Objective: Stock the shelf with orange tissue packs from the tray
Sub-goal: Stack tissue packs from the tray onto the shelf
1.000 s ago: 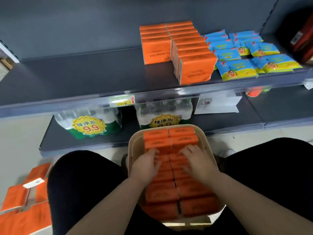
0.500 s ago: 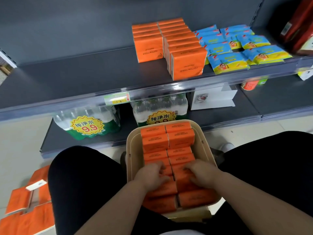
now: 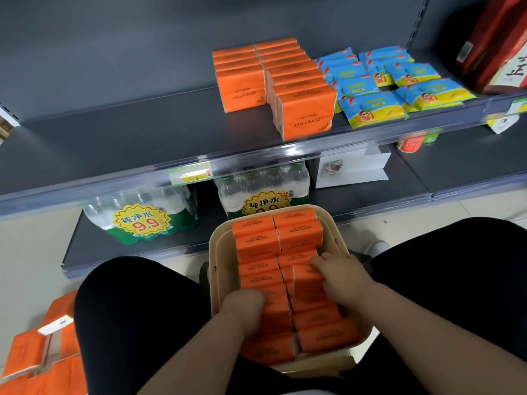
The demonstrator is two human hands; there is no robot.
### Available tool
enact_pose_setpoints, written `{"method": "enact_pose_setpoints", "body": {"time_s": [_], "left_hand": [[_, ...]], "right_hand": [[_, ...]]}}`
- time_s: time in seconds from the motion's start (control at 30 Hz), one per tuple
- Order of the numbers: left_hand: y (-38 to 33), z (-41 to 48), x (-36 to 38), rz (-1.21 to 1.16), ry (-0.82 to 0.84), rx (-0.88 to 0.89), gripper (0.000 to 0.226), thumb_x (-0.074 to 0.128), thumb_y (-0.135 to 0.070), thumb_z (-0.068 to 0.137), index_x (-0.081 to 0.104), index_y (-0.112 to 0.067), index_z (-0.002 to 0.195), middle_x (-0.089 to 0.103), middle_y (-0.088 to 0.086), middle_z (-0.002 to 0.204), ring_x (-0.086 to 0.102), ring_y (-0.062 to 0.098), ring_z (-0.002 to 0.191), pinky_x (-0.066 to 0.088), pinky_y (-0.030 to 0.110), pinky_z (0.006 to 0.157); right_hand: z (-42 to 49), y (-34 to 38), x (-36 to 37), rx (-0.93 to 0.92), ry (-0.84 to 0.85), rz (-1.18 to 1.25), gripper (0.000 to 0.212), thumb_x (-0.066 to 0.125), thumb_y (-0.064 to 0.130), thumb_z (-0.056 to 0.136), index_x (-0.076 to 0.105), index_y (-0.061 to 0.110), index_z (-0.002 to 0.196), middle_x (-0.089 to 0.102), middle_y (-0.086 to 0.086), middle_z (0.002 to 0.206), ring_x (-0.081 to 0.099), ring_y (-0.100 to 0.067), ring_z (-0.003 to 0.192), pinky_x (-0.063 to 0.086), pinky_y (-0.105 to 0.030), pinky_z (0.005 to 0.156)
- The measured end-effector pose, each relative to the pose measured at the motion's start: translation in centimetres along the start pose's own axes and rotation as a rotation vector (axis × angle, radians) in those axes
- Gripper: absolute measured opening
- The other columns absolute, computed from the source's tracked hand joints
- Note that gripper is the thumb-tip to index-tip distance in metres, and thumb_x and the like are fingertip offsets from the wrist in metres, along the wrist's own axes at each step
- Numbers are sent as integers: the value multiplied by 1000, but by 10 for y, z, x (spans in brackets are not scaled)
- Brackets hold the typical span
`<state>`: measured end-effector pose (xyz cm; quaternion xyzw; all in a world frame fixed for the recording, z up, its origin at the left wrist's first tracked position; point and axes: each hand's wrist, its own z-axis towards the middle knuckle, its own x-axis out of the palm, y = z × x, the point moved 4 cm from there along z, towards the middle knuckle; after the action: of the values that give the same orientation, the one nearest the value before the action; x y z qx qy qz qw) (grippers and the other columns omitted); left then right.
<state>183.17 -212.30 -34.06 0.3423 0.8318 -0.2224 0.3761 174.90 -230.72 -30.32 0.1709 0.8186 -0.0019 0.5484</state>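
Observation:
A beige tray sits between my knees, filled with two columns of orange tissue packs. My left hand is in the left column, its fingers curled down around a pack there. My right hand grips a pack in the right column, which is tipped up above its neighbours. On the grey upper shelf, two rows of orange packs stand upright: a shorter left row and a longer right row that reaches the front edge.
Blue and yellow packets lie right of the orange rows, and red boxes stand at the far right. Bundled water bottles fill the lower shelf behind the tray. Torn orange wrapping lies on the floor at my left.
My right hand has moved farther along the right column and tipped a pack up. My left hand has dug deeper into the left column. The view has tilted slightly.

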Motion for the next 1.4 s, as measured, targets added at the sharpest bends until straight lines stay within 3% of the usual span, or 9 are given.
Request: {"method": "enact_pose_setpoints", "body": {"time_s": [0.27,0.4,0.5,0.6,0.83,1.07,1.27,1.4], "left_hand": [[21,-35,-91,-472,-677,-127,45,55,-21,87,42,-24,130,57,0,121,57,22,109,47,36,86],[26,-56,-155,-484,-828,-54,44,59,-17,83,46,-22,125,61,1,111,59,22,102,48,34,81],[30,-69,-206,-451,-902,-40,44,59,-14,84,46,-21,126,62,2,116,58,25,106,49,38,85],[35,-75,-258,-373,-980,-57,43,57,-10,83,48,-17,125,59,8,118,55,29,109,45,37,83],[44,-44,-326,-224,-921,-184,47,49,-7,85,46,-19,131,55,8,119,49,29,112,44,39,79],[60,25,-364,-158,-763,-265,48,45,-3,83,46,-13,130,57,15,119,50,32,114,48,41,82],[67,72,-389,-99,-815,-282,50,48,-4,86,43,-17,134,47,11,127,38,29,125,45,43,91],[68,98,-396,-193,-831,-244,54,50,-4,87,43,-24,136,36,9,133,32,28,126,44,40,90]], "right_hand": [[-6,6,-109,46,-473,50,55,55,33,79,42,30,133,55,3,123,49,-21,114,38,-38,93],[-11,17,-174,32,-699,64,53,59,25,76,50,26,128,60,-2,117,52,-27,110,39,-40,87],[-14,24,-222,16,-892,67,53,63,18,75,54,21,127,61,-8,112,53,-33,107,39,-43,84],[-5,27,-264,27,-944,-18,53,58,17,79,49,24,131,58,-6,119,49,-32,113,36,-45,89],[38,13,-317,107,-974,-90,56,54,5,79,48,23,131,55,-8,118,46,-33,113,34,-45,89],[82,-4,-328,115,-839,-154,63,52,3,79,41,23,137,49,-6,127,39,-31,120,33,-45,92],[101,-16,-330,111,-878,-135,62,46,4,81,38,24,140,49,-7,125,40,-31,119,34,-48,92],[107,-20,-327,105,-905,-134,66,46,5,81,34,25,143,47,-5,128,38,-30,120,34,-47,90]]}}
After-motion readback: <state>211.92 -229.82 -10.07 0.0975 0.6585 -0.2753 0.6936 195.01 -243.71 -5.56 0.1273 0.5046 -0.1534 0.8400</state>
